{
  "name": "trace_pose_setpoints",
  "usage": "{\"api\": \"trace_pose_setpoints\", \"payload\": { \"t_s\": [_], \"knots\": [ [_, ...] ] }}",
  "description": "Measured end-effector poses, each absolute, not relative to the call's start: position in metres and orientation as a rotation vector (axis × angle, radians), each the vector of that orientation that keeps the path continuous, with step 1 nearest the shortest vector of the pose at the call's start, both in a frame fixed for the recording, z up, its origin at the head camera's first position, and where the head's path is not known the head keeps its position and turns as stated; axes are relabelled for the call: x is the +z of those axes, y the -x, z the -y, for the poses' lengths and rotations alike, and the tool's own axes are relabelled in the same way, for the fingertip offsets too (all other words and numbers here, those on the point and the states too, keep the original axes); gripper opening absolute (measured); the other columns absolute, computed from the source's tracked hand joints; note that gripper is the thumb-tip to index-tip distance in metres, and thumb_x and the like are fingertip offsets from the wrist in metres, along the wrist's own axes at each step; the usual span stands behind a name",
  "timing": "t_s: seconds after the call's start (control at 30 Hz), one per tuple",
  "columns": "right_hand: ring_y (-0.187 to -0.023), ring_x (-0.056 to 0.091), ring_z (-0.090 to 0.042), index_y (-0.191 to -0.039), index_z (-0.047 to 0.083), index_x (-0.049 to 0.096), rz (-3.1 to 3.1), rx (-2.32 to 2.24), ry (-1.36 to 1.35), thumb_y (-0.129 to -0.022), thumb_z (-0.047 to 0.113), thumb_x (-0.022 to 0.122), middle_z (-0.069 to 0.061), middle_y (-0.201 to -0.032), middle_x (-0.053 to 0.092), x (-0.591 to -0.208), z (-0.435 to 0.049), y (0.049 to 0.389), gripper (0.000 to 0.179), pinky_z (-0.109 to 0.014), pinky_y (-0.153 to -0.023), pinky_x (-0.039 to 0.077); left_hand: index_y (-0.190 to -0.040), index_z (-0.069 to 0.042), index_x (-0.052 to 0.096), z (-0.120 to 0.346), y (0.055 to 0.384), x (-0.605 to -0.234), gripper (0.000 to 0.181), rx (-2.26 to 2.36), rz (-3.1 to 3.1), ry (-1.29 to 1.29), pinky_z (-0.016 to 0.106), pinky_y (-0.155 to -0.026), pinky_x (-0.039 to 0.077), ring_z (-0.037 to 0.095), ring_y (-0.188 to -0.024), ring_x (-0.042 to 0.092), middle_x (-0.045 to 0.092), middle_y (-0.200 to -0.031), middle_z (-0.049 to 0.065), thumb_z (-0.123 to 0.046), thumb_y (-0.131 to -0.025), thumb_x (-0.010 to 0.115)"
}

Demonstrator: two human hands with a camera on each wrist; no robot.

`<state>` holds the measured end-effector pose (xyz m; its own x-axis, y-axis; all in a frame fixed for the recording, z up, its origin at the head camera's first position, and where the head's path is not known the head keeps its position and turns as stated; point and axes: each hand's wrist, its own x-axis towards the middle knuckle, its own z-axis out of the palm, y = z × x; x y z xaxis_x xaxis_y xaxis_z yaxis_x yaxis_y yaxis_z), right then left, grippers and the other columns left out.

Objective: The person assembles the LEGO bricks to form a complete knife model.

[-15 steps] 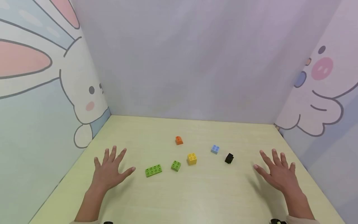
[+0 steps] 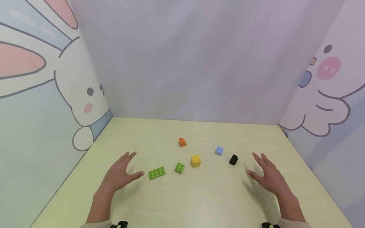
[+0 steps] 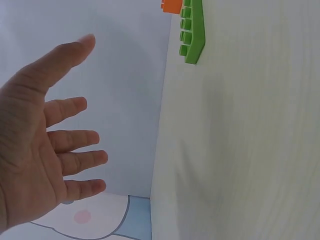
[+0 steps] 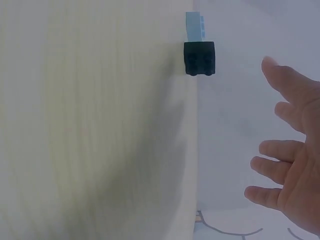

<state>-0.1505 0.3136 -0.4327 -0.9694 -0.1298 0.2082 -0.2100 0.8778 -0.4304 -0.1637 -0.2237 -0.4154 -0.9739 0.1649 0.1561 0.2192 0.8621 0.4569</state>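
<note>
My left hand (image 2: 117, 174) hovers over the table with fingers spread and nothing in it, just left of a long green toy brick (image 2: 156, 173). On the other side my right hand (image 2: 269, 177) is likewise held in the air, its fingers apart and holding nothing. The black brick (image 2: 233, 160) is the thing nearest to it, lying on its side with studs facing right. Between the hands lie a small green brick (image 2: 179, 168), a yellow brick (image 2: 195, 161), a light blue brick (image 2: 219, 150) and an orange brick (image 2: 182, 142) with a sloped end.
The pale wooden table (image 2: 182, 202) meets a plain grey back wall (image 2: 182, 63). A side wall with a rabbit drawing (image 2: 82, 95) stands at the left, another with a pig drawing (image 2: 328, 95) at the right.
Both hands have moved inward toward the bricks and turned so the palms face each other more. The bricks have stayed where they were on the table.
</note>
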Motion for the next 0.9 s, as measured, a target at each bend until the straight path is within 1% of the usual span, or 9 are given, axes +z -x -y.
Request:
{"api": "trace_pose_setpoints", "payload": {
  "t_s": [0.2, 0.37, 0.53, 0.67, 0.77, 0.9],
  "knots": [
    [-0.122, 0.027, -0.056, -0.144, 0.005, 0.03, 2.852, 0.815, -0.289, -0.085, 0.036, 0.067, -0.033, -0.142, 0.024, -0.442, -0.303, 0.153, 0.076, -0.068, -0.088, 0.026, -0.139, -0.006, 0.041, 0.221, 0.166, -0.417, 0.087, -0.935, 2.938, 0.259, 0.059, -0.094, 0.032, 0.044, -0.125, 0.033, 0.039, -0.138, 0.024, -0.051, -0.072, 0.074],
    [-0.124, 0.028, -0.052, -0.142, 0.004, 0.035, 2.816, 0.93, -0.283, -0.084, 0.034, 0.069, -0.03, -0.141, 0.029, -0.449, -0.292, 0.152, 0.074, -0.064, -0.092, 0.026, -0.139, -0.007, 0.041, 0.216, 0.166, -0.418, 0.086, -1.053, 2.939, 0.262, 0.058, -0.093, 0.034, 0.044, -0.124, 0.036, 0.041, -0.137, 0.022, -0.047, -0.072, 0.076],
    [-0.125, 0.03, -0.048, -0.144, 0.008, 0.033, 2.803, 1.017, -0.276, -0.084, 0.036, 0.069, -0.026, -0.142, 0.031, -0.452, -0.281, 0.155, 0.075, -0.062, -0.094, 0.028, -0.139, -0.008, 0.042, 0.212, 0.164, -0.417, 0.082, -1.177, 2.905, 0.227, 0.056, -0.09, 0.038, 0.041, -0.12, 0.041, 0.045, -0.134, 0.022, -0.038, -0.072, 0.079],
    [-0.125, 0.032, -0.046, -0.145, 0.013, 0.032, 2.784, 1.111, -0.266, -0.085, 0.037, 0.068, -0.023, -0.142, 0.034, -0.454, -0.273, 0.158, 0.074, -0.06, -0.093, 0.032, -0.138, -0.009, 0.043, 0.207, 0.163, -0.421, 0.078, -1.27, 2.885, 0.189, 0.054, -0.089, 0.039, 0.04, -0.121, 0.042, 0.046, -0.133, 0.022, -0.031, -0.073, 0.08],
    [-0.125, 0.034, -0.043, -0.145, 0.013, 0.034, 2.758, 1.201, -0.289, -0.085, 0.035, 0.067, -0.022, -0.142, 0.035, -0.455, -0.266, 0.161, 0.072, -0.058, -0.093, 0.034, -0.139, -0.009, 0.043, 0.203, 0.163, -0.425, 0.076, -1.324, 2.872, 0.163, 0.053, -0.087, 0.042, 0.04, -0.12, 0.043, 0.047, -0.133, 0.021, -0.026, -0.074, 0.08],
    [-0.127, 0.033, -0.042, -0.144, 0.008, 0.035, 2.716, 1.304, -0.361, -0.086, 0.03, 0.067, -0.021, -0.143, 0.034, -0.457, -0.254, 0.167, 0.069, -0.056, -0.093, 0.035, -0.138, -0.008, 0.044, 0.199, 0.165, -0.431, 0.074, -1.37, 2.849, 0.154, 0.052, -0.085, 0.044, 0.04, -0.119, 0.044, 0.048, -0.132, 0.019, -0.02, -0.074, 0.08]
  ]
}}
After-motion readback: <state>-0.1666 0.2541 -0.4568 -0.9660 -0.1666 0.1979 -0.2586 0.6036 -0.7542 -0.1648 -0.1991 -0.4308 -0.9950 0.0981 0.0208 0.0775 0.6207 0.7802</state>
